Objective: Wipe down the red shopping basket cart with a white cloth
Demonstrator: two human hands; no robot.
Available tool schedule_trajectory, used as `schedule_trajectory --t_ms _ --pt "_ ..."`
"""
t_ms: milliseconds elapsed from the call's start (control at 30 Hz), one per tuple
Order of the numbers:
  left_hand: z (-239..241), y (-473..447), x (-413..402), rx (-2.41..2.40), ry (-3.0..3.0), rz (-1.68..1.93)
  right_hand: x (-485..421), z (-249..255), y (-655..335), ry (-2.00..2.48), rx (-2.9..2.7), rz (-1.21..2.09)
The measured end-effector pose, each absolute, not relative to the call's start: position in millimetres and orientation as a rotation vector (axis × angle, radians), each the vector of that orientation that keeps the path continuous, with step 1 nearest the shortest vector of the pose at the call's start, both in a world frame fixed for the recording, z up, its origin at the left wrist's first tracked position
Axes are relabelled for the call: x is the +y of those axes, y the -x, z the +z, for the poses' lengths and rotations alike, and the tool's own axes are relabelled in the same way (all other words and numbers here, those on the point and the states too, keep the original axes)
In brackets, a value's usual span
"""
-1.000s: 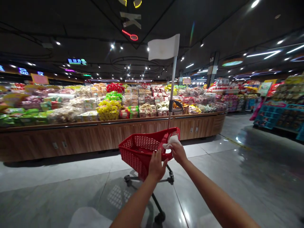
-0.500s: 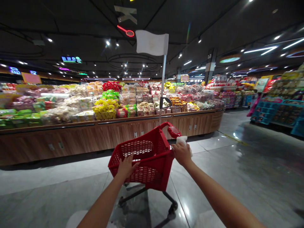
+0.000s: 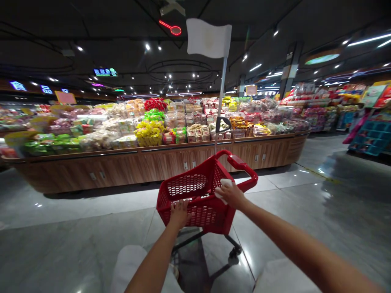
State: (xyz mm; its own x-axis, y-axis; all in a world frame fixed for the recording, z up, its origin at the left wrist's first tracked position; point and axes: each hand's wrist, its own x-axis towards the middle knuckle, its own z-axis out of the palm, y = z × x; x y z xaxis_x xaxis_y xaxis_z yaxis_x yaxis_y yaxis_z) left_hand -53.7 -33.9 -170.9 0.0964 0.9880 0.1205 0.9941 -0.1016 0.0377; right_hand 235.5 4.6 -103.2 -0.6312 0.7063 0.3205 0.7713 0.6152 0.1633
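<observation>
In front of me stands a small red plastic shopping cart [image 3: 226,219] with perforated basket sides and dark legs on casters. My left hand [image 3: 179,215] is closed over the top rim of the near basket side, its fingers hooked inward. A crumpled white cloth [image 3: 226,182] is in my right hand [image 3: 233,196], which presses it to the rim at the handle end of the basket. Its fingertips are partly covered by the cloth. The cart's red handle [image 3: 252,178] curves up just beyond that hand, untouched.
A white flag [image 3: 209,38] rises on a pole [image 3: 222,85] by the cart. Behind it runs a long wood-panelled display counter [image 3: 159,160] piled with packaged food. Blue racks [image 3: 369,132] stand at the right. Glossy tiled floor [image 3: 293,228] surrounds the cart.
My right hand has moved with the cloth from beside the handle to the basket rim. My left hand's spread fingers have curled over the near rim. The view has shifted left.
</observation>
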Motion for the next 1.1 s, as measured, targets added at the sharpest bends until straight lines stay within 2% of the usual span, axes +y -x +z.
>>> schedule_trajectory --t_ms 133,233,433,567,900,1000,1100 --pt "-170 48 -36 -2.138 2.417 -0.232 15 -70 -308 1.291 -2.594 -0.474" --pt "-173 34 -36 -2.173 2.449 -0.271 14 -69 -315 1.295 -2.605 -0.5" --pt "-178 8 -37 -2.164 2.505 -0.262 1 -120 -200 1.165 -2.708 -0.329" --pt "-173 5 -37 -2.187 2.54 -0.218 0 -135 -160 1.208 -2.774 -0.373" --pt "-164 5 -39 -2.22 2.53 -0.244 14 -80 -329 1.303 -2.682 -0.685" --pt "-169 -1 -36 -2.213 2.51 -0.213 8 -88 -312 1.426 -2.616 -0.659" --pt "-176 -5 -34 -2.211 2.492 -0.205 1 -112 -252 1.421 -2.614 -0.506"
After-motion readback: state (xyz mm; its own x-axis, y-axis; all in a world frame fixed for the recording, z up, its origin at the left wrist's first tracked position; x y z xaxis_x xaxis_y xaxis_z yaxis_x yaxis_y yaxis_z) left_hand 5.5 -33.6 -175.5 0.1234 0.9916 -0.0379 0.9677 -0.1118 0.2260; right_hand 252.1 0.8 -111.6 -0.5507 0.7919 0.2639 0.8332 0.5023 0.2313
